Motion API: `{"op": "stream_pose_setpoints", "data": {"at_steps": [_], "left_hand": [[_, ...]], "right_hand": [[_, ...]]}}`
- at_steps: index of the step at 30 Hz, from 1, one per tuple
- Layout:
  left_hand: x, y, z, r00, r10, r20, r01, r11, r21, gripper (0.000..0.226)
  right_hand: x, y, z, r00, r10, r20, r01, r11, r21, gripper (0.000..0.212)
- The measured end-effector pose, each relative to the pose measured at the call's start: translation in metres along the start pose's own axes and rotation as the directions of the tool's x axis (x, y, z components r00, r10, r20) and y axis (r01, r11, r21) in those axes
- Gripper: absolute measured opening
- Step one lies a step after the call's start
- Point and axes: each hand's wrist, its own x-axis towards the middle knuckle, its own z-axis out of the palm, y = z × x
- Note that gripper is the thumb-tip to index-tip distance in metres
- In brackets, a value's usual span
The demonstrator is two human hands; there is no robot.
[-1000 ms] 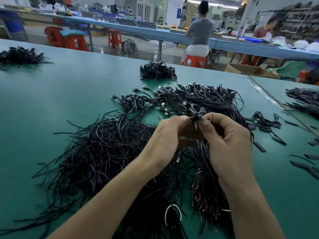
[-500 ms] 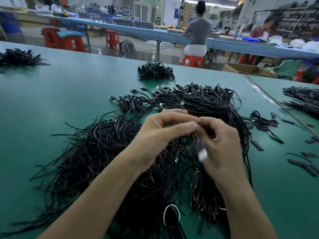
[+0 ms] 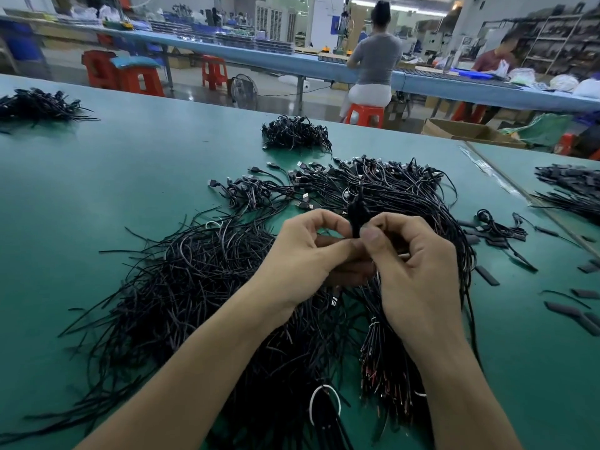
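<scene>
Half a second before, my hands had dipped low over the heap of loose black cables (image 3: pixel 194 287) with the piece hidden between them. I had since lifted them, and the black cable end (image 3: pixel 357 212) stood upright above my fingertips, so I judged it turned and ready for fitting. My left hand (image 3: pixel 302 254) pinched it between thumb and curled forefinger, and my right hand (image 3: pixel 418 271) pinched it from the other side, fingers curled in, above the heap on the green table (image 3: pixel 130 177).
</scene>
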Motion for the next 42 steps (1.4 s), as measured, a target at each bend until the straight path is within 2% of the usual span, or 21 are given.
{"op": "stream_pose_setpoints", "data": {"at_steps": [1, 3, 5, 7, 9, 11, 16, 18, 20, 22, 25, 27, 29, 31, 34, 37, 40, 42], "left_hand": [[0.001, 0.001, 0.000, 1.000, -0.013, -0.010, 0.012, 0.997, -0.074, 0.009], [0.001, 0.006, -0.001, 0.998, -0.053, -0.019, 0.047, 0.976, -0.214, 0.021], [0.002, 0.009, -0.003, 0.998, -0.065, -0.020, 0.058, 0.969, -0.242, 0.027], [0.002, 0.010, -0.006, 0.998, -0.055, -0.019, 0.051, 0.985, -0.166, 0.018], [0.002, 0.009, -0.008, 0.998, -0.035, -0.042, 0.033, 0.998, -0.056, 0.031], [0.004, 0.009, -0.012, 0.998, 0.006, -0.065, -0.004, 1.000, 0.030, 0.034], [0.004, 0.013, -0.026, 0.992, 0.109, 0.061, -0.121, 0.959, 0.256, 0.031], [0.004, 0.011, -0.028, 0.990, 0.122, 0.064, -0.137, 0.926, 0.352, 0.029], [0.007, 0.007, -0.029, 0.986, 0.164, -0.016, -0.141, 0.889, 0.436, 0.029], [0.019, 0.004, -0.033, 0.957, 0.234, -0.174, -0.123, 0.865, 0.486, 0.029], [0.053, 0.008, -0.046, 0.849, 0.315, -0.425, -0.077, 0.868, 0.490, 0.029], [0.075, 0.016, -0.056, 0.804, 0.355, -0.477, -0.023, 0.820, 0.572, 0.039], [0.089, 0.019, -0.062, 0.835, 0.339, -0.433, 0.059, 0.728, 0.683, 0.049], [0.092, 0.016, -0.064, 0.871, 0.286, -0.400, 0.120, 0.665, 0.737, 0.050], [0.085, 0.005, -0.062, 0.899, 0.267, -0.346, 0.125, 0.603, 0.788, 0.034], [0.070, -0.006, -0.047, 0.950, 0.211, -0.229, 0.076, 0.558, 0.827, 0.017], [0.059, -0.015, -0.024, 0.994, 0.075, -0.081, 0.034, 0.489, 0.872, 0.004], [0.056, -0.022, -0.011, 0.998, -0.055, -0.037, 0.056, 0.394, 0.917, 0.016]], "right_hand": [[0.000, 0.001, 0.001, 1.000, 0.008, 0.005, -0.008, 1.000, 0.006, 0.018], [0.000, 0.002, 0.001, 1.000, 0.012, 0.005, -0.012, 1.000, -0.009, 0.018], [0.000, 0.002, 0.000, 1.000, 0.017, 0.018, -0.016, 1.000, -0.017, 0.018], [-0.001, 0.003, 0.002, 0.998, 0.020, 0.067, -0.018, 0.999, -0.031, 0.017], [-0.002, 0.004, 0.003, 0.992, 0.030, 0.119, -0.024, 0.998, -0.052, 0.015], [-0.002, 0.007, 0.002, 0.988, 0.065, 0.143, -0.056, 0.997, -0.060, 0.012], [-0.001, 0.019, 0.002, 0.968, 0.206, 0.146, -0.203, 0.979, -0.035, 0.013], [-0.002, 0.023, 0.003, 0.955, 0.255, 0.154, -0.248, 0.967, -0.063, 0.013], [-0.002, 0.027, 0.002, 0.949, 0.281, 0.140, -0.264, 0.956, -0.128, 0.009], [-0.002, 0.032, -0.002, 0.950, 0.301, 0.088, -0.278, 0.939, -0.203, 0.009], [0.000, 0.036, -0.010, 0.948, 0.318, -0.005, -0.303, 0.901, -0.310, 0.013], [0.001, 0.037, -0.013, 0.946, 0.323, -0.040, -0.314, 0.871, -0.377, 0.013], [0.000, 0.039, -0.014, 0.941, 0.337, -0.016, -0.302, 0.822, -0.483, 0.013], [-0.002, 0.042, -0.013, 0.935, 0.353, 0.033, -0.265, 0.758, -0.597, 0.012], [-0.007, 0.044, -0.007, 0.923, 0.368, 0.113, -0.175, 0.662, -0.729, 0.020], [-0.011, 0.042, 0.000, 0.920, 0.358, 0.159, -0.083, 0.573, -0.815, 0.027], [-0.012, 0.042, 0.003, 0.924, 0.354, 0.148, -0.082, 0.559, -0.825, 0.028], [-0.011, 0.042, 0.001, 0.932, 0.351, 0.091, -0.143, 0.589, -0.795, 0.032]]}}
